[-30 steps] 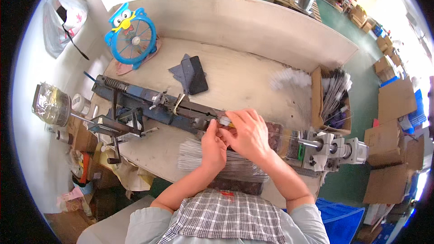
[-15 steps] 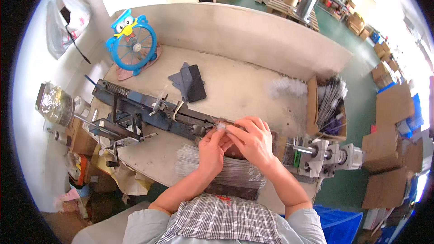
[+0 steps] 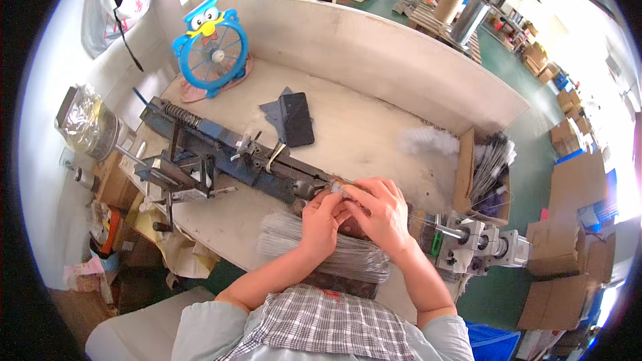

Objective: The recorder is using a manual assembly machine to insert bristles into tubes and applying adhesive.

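My left hand point(image 3: 321, 226) and my right hand point(image 3: 381, 217) meet in front of me at the right end of a long dark metal bench fixture point(image 3: 231, 155). Both are closed, thumbs and fingertips pinched around a small whitish piece point(image 3: 336, 188) whose kind is too small to make out. A rounded metal part point(image 3: 303, 189) of the fixture sits just left of my fingertips. Beneath my wrists lies a thick bundle of thin, pale wire-like strands point(image 3: 284, 235), partly covered by my forearms. My fingers hide most of what they grip.
A cardboard box point(image 3: 466, 170) of thin grey strands stands at the right. Nearer is a metal clamp-and-shaft unit point(image 3: 478, 247). A dark phone point(image 3: 297, 119) lies behind the fixture, and a blue cartoon fan point(image 3: 212, 53) stands far left. A crank handle point(image 3: 162, 226) juts out front left.
The whole view has shifted slightly as my head moved. My hands stay together at the same spot by the fixture, still pinching the whitish piece.
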Motion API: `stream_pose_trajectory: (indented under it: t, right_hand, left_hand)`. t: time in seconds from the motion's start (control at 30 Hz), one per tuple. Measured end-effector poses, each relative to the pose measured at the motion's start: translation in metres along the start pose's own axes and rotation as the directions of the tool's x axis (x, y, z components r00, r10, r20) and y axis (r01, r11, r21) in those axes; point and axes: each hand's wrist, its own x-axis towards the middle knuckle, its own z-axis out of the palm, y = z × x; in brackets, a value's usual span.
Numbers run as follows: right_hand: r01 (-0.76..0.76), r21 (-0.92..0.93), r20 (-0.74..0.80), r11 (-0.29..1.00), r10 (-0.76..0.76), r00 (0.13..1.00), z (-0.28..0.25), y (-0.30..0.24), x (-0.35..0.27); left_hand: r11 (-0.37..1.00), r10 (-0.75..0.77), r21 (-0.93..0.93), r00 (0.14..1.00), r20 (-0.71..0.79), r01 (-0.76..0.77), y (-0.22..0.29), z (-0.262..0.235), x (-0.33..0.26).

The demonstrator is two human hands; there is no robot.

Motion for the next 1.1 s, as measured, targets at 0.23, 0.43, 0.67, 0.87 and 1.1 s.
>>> stream_pose_trajectory:
  t: [0.23, 0.43, 0.67, 0.87, 1.1]
  right_hand:
    - [-0.018, 0.041, -0.017, 0.999, 0.019, 1.000, 0.005, -0.005, 0.004]
    - [-0.009, 0.051, -0.041, 0.999, 0.011, 0.999, 0.007, -0.005, 0.005]
    - [-0.050, 0.041, -0.102, 0.998, 0.054, 0.993, 0.012, -0.004, -0.002]
    - [-0.010, -0.012, -0.168, 1.000, 0.007, 0.986, 0.015, -0.007, -0.002]
    - [-0.032, -0.016, -0.101, 0.999, 0.030, 0.994, 0.005, -0.002, -0.005]
  left_hand:
    - [1.000, -0.003, -0.018, 0.999, -0.033, 0.003, 0.008, 0.004, 0.000]
    - [0.999, 0.024, 0.035, 0.999, -0.041, -0.023, 0.003, 0.001, 0.002]
    - [0.998, 0.010, 0.055, 0.998, -0.058, -0.007, 0.004, 0.005, -0.001]
    - [0.999, -0.020, -0.032, 0.998, -0.067, 0.017, 0.007, 0.004, -0.003]
    - [0.994, 0.057, 0.090, 0.998, -0.013, -0.056, 0.002, 0.004, 0.000]
